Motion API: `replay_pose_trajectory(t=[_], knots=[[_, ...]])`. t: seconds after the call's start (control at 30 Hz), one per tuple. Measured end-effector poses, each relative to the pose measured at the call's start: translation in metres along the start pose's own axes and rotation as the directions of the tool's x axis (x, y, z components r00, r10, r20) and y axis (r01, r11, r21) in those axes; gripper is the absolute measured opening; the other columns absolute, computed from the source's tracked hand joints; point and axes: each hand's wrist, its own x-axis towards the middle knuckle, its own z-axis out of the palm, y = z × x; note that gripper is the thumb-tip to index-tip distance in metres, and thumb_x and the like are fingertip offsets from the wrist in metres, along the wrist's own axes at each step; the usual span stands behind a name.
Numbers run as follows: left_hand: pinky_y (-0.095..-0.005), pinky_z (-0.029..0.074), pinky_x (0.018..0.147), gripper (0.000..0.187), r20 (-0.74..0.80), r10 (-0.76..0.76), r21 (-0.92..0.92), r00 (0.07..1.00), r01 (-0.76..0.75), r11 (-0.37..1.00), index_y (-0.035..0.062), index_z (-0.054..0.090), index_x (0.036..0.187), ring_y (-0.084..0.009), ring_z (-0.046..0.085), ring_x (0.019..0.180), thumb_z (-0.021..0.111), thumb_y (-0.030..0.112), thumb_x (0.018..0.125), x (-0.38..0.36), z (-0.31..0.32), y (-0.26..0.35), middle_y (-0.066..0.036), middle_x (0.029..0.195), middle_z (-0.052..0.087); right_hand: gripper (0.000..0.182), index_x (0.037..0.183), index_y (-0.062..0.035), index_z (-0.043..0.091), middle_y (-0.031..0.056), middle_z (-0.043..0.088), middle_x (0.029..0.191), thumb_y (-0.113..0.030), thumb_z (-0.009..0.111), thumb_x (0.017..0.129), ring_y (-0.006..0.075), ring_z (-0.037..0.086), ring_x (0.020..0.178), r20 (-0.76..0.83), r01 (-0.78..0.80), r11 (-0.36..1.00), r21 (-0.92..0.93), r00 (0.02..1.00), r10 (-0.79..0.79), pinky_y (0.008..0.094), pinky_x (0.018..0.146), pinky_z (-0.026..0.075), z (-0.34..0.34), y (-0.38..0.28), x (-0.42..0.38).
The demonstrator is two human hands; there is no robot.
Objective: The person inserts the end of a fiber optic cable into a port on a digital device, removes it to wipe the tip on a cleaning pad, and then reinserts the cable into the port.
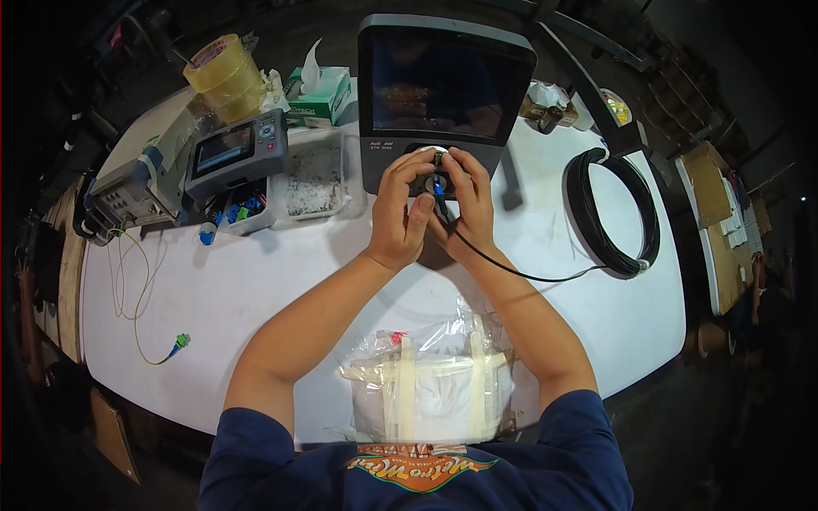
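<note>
Both hands meet at the lower front of a dark-framed monitor device (439, 85). My left hand (399, 213) has its fingers curled at a small round metallic fitting (439, 159), the thumb beside a blue connector (438, 186). My right hand (467, 200) is bent round the same spot, its fingertips on the fitting and the black cable (511, 270) passing beneath its palm. The blue connector sits at the end of this cable, between the hands. From there the cable runs right to a black coil (579, 213). Which fingers grip the connector is partly hidden.
At the left are a grey instrument (141, 166), a handheld tester (239, 153), a clear bin (345, 170), tape rolls (223, 81) and a tissue box (322, 104). A yellow fibre (138, 319) ends in a green connector (181, 341). Plastic-wrapped packets (430, 383) lie nearest my body.
</note>
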Motion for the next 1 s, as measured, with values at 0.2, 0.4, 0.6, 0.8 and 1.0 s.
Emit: replay_pose_trajectory(t=[0.2,0.4,0.6,0.8,1.0], knots=[[-0.0447,0.038,0.114,0.039,-0.006,0.001,0.010,1.000,-0.001,1.000,0.0030,0.057,0.127,-0.0362,0.052,0.134,0.053,0.036,0.106,0.0001,-0.0007,0.0012,-0.018,0.141,0.060,0.074,0.144,-0.0014,0.055,0.0186,0.049,0.144,-0.005,0.084,0.075,0.0357,0.055,0.126,0.003,0.005,1.000,-0.010,1.000,-0.005,0.0396,0.101,0.052,0.0002,0.0003,0.0002],[-0.0450,0.038,0.114,0.038,-0.001,0.010,0.023,1.000,-0.010,1.000,0.0033,0.057,0.127,-0.0362,0.051,0.135,0.053,0.034,0.105,-0.0003,-0.0011,0.0014,-0.018,0.142,0.059,0.073,0.143,-0.0010,0.055,0.0188,0.049,0.144,-0.004,0.084,0.076,0.0358,0.055,0.126,0.009,0.003,1.000,-0.005,1.000,-0.003,0.0396,0.101,0.052,-0.0004,0.0007,0.0003],[-0.0453,0.038,0.115,0.038,0.007,0.011,0.033,1.000,-0.011,0.999,0.0032,0.057,0.128,-0.0366,0.050,0.135,0.054,0.034,0.105,-0.0002,-0.0019,0.0024,-0.018,0.142,0.059,0.072,0.143,-0.0007,0.056,0.0192,0.049,0.144,-0.005,0.084,0.076,0.0358,0.055,0.126,0.006,0.006,1.000,-0.003,1.000,-0.006,0.0393,0.100,0.053,0.0000,0.0008,0.0007],[-0.0453,0.037,0.115,0.037,0.012,0.019,0.034,1.000,-0.019,0.999,0.0032,0.056,0.128,-0.0367,0.050,0.136,0.054,0.033,0.105,0.0002,-0.0020,0.0019,-0.019,0.143,0.058,0.072,0.143,-0.0011,0.055,0.0193,0.050,0.143,-0.006,0.084,0.076,0.0359,0.056,0.124,0.000,0.019,0.999,-0.030,1.000,-0.019,0.0387,0.099,0.054,0.0000,0.0006,0.0021],[-0.0446,0.038,0.114,0.037,0.012,0.033,0.046,0.999,-0.033,0.998,0.0029,0.056,0.128,-0.0360,0.050,0.135,0.054,0.032,0.105,0.0005,-0.0024,0.0001,-0.018,0.142,0.058,0.073,0.147,-0.0019,0.049,0.0209,0.049,0.145,-0.014,0.082,0.083,0.0382,0.053,0.131,0.047,-0.010,1.000,0.004,0.999,0.010,0.0428,0.107,0.047,-0.0008,0.0059,-0.0020]])
